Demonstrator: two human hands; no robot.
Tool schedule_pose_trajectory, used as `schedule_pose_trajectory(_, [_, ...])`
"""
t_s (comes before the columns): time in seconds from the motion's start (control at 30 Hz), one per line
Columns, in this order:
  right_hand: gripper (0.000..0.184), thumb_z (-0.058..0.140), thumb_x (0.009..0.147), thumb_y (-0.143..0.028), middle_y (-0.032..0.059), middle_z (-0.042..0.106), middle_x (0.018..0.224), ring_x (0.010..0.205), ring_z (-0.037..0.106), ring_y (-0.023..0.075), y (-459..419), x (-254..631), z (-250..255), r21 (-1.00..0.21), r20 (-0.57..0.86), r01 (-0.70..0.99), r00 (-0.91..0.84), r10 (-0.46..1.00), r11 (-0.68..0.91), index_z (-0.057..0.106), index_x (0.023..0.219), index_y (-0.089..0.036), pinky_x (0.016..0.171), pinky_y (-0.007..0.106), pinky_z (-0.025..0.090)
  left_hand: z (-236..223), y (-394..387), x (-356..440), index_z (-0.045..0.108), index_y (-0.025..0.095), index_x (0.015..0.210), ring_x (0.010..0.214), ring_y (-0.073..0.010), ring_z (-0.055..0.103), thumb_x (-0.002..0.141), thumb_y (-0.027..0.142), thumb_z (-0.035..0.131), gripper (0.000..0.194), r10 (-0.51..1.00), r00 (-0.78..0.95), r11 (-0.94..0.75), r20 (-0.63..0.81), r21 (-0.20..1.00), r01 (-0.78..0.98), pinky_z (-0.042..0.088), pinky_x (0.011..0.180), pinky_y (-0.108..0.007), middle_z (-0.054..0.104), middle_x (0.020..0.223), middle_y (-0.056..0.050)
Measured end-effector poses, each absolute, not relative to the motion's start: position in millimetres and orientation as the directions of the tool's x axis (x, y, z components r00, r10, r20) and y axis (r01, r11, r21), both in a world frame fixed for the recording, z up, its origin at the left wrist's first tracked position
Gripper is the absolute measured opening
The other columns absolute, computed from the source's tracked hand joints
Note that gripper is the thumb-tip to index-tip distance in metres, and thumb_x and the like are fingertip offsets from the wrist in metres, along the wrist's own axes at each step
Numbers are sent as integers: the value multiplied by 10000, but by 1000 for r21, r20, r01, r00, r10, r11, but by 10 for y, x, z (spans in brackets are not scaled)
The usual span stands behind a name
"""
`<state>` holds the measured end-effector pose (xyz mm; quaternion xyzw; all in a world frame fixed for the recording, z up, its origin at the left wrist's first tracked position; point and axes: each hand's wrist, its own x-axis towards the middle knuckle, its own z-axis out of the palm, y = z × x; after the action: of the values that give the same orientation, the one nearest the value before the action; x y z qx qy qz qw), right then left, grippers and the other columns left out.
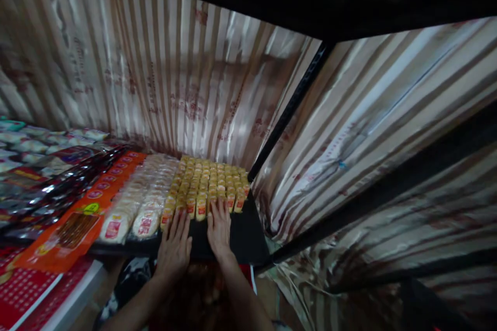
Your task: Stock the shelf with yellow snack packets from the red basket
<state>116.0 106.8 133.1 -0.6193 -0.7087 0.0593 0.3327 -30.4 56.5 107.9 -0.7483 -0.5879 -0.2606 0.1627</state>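
Note:
Rows of small yellow packaged snacks (201,200) with red labels stand close together on a black shelf (248,240). My left hand (175,240) lies flat with its fingers stretched out, fingertips at the front left of the yellow packs. To its right, my right hand (219,227) has its fingers extended against the front of the same rows. Neither hand grips anything. Directly left of the yellow packs are rows of round, pale snacks in clear wrappers (145,222) with pink-red labels.
An orange snack bag (79,225) and dark shiny packets (50,186) lie further left. Below them sits a red and white box (34,284). Black frame bars (291,106) rise at the shelf's right corner, before striped plastic sheeting (186,77).

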Motion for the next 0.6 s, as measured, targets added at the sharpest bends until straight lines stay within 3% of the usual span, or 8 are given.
schedule_pose_trajectory(0.23, [458,280,941,-293,102,328,1456,1390,147,232,1142,1091,1301,-400,428,873,-92,899,280,437,1345,-145,1079,461,259,899,654,-458,442,108,1325,1335,-279,314,844,252,379,506,797,203,-257,569,15,966,156,1111,-501,379,1425,-123])
schedule_pose_trajectory(0.4, [451,281,937,-268,78,331,1456,1380,194,211,1303,954,1477,-339,423,871,-196,885,355,430,1349,-163,1085,446,267,838,710,-432,441,99,1325,1322,-279,340,853,301,374,518,793,195,-263,577,35,964,189,1100,-506,420,1396,-142])
schedule_pose_trajectory(0.6, [471,323,927,-292,74,281,1474,1390,152,211,1831,530,1813,-283,268,868,-336,903,407,402,1368,-148,1121,417,173,842,765,-401,479,82,1290,1284,-279,399,844,319,398,511,772,199,-245,604,-7,970,290,1052,-483,459,1368,-156])
